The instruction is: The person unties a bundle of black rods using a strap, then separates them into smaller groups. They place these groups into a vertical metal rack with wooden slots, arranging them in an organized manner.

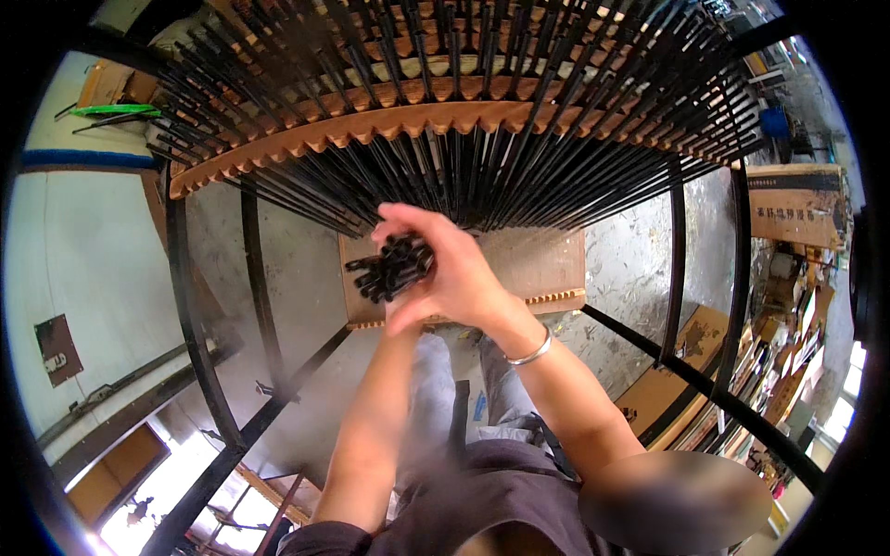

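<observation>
A bundle of thin black rods is seen end-on in front of the rack, its ends slightly uneven. My right hand curves round the bundle from the right, thumb on the near side and fingers on the far side. A silver bangle is on that wrist. My left forearm reaches up to the underside of the bundle. My left hand is mostly hidden there behind the bundle and my right hand, so its fingers do not show. Just beyond, many similar black rods stand fanned out in a rack.
A scalloped wooden rail crosses the rack, with more notched rails behind. Below lies a wooden base board with a toothed near edge. Dark metal frame posts stand on both sides. Cardboard boxes and flat stacked pieces line the right.
</observation>
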Available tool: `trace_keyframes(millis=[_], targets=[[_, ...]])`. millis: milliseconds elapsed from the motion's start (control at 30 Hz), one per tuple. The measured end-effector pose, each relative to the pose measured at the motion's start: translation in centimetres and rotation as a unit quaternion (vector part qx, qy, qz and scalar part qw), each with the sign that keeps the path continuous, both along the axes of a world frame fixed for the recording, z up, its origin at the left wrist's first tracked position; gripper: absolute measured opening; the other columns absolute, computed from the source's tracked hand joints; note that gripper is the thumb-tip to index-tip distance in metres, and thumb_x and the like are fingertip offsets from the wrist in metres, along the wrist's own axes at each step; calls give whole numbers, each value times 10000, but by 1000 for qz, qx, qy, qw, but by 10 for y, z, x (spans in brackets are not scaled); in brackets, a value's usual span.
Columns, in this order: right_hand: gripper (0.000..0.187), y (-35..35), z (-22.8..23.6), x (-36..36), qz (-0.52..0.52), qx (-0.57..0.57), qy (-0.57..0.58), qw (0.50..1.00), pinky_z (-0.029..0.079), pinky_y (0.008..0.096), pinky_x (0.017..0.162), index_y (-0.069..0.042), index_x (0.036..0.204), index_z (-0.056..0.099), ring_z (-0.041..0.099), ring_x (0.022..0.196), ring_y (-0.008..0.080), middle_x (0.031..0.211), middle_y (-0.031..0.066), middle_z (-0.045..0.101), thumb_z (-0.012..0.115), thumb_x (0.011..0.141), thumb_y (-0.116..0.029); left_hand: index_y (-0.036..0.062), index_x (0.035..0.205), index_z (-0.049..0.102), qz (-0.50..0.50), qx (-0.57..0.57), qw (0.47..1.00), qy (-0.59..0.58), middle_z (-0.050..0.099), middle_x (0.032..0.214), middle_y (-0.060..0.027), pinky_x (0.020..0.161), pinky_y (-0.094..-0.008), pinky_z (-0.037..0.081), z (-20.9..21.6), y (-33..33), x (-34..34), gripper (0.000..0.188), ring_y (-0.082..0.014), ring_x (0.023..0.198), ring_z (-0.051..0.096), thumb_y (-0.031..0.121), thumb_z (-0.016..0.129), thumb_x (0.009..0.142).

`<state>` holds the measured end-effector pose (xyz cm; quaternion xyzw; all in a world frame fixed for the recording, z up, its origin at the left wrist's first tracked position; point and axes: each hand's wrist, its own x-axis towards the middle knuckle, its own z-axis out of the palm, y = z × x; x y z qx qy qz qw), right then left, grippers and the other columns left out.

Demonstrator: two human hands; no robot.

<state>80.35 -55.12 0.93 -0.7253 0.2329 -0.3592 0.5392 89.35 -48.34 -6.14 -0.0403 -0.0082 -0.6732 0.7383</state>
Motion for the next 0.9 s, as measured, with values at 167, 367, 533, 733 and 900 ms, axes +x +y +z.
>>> trace_keyframes(millis=[167, 367, 533, 733, 900], targets=[[688, 29, 3, 1, -48, -23, 0, 999, 440, 400, 967, -56, 1167, 534, 589, 1013, 307, 1009, 74, 637, 732, 514, 26, 92, 1317, 439, 23, 11, 987, -158, 508, 1266, -87, 1069, -373, 351, -7, 15, -9, 444, -204, 1218, 462, 365, 470, 968], [554, 49, 9, -14, -52, -81, -45, 994, 438, 438, 976, -51, 1054, 530, 585, 1000, 338, 996, 79, 617, 757, 552, -4, 86, 1304, 453, 40, 49, 961, -270, 521, 1249, -90, 1054, -369, 366, 2, 33, -30, 440, -200, 1200, 476, 360, 484, 961], [533, 61, 32, -40, -62, -60, -31, 996, 440, 448, 967, -65, 1012, 522, 607, 967, 325, 970, 75, 617, 788, 552, -22, 81, 1293, 464, 55, 101, 920, -374, 532, 1235, -92, 1042, -366, 379, 16, 48, -53, 437, -196, 1185, 489, 357, 496, 955], [471, 63, 29, -79, -128, -26, -26, 991, 435, 475, 965, -62, 992, 509, 634, 911, 284, 878, 69, 632, 761, 603, 26, 74, 1280, 478, 63, 149, 857, -489, 545, 1219, -95, 1027, -362, 394, 32, 49, -86, 434, -192, 1167, 503, 352, 510, 949], [442, 41, 39, -110, -163, -43, -32, 985, 439, 450, 960, -54, 1013, 511, 634, 926, 282, 925, 85, 636, 716, 636, 52, 69, 1269, 490, 72, 175, 807, -560, 556, 1205, -97, 1014, -358, 406, 36, 28, -121, 431, -189, 1152, 516, 349, 522, 943]])
